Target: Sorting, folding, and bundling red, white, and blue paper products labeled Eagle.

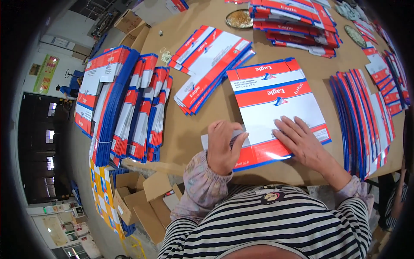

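A flat printed carton in red, white and blue lies on the brown-topped table in front of me. My left hand is closed at its near left edge, thumb and fingers pinching a pale flap there. Whether this flap belongs to the carton or is a separate piece, I cannot tell, since my fingers cover part of it. Over the carton's near right part my right hand lies flat with its fingers stretched out. Just beyond my left hand is a loose pile of the same flat cartons.
Bundled flat cartons stand at the table's left edge; more stacks lie at the right and the far side. Rubber bands and a metal dish sit beyond. Open brown boxes are on the floor.
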A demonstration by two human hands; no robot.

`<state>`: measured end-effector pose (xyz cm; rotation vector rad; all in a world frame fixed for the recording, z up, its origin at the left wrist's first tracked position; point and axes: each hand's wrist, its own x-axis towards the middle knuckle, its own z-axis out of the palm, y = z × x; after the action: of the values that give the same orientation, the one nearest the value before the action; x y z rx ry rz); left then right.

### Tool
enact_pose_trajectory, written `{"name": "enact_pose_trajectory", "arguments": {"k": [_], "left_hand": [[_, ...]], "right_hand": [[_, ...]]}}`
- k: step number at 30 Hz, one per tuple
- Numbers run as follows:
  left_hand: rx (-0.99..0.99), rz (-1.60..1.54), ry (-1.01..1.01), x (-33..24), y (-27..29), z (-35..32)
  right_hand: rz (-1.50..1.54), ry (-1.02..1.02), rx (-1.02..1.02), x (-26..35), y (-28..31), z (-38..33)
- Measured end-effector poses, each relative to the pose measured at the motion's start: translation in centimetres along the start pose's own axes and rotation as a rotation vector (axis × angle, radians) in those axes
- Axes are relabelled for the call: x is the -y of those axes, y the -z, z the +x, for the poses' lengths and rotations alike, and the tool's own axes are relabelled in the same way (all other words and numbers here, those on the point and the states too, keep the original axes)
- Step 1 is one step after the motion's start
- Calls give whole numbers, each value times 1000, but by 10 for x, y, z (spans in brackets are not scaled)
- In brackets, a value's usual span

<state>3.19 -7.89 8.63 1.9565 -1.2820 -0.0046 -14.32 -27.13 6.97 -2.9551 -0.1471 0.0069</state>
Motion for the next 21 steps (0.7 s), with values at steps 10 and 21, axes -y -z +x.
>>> {"name": "enact_pose_trajectory", "arguments": {"k": [10, 21], "left_hand": [[-408, 234, -81, -5, 56, 5], [255, 156, 64, 44, -32, -71]], "right_hand": [[-370, 319, -257, -34, 59, 108], [-46, 112, -32, -129, -51, 320]]}}
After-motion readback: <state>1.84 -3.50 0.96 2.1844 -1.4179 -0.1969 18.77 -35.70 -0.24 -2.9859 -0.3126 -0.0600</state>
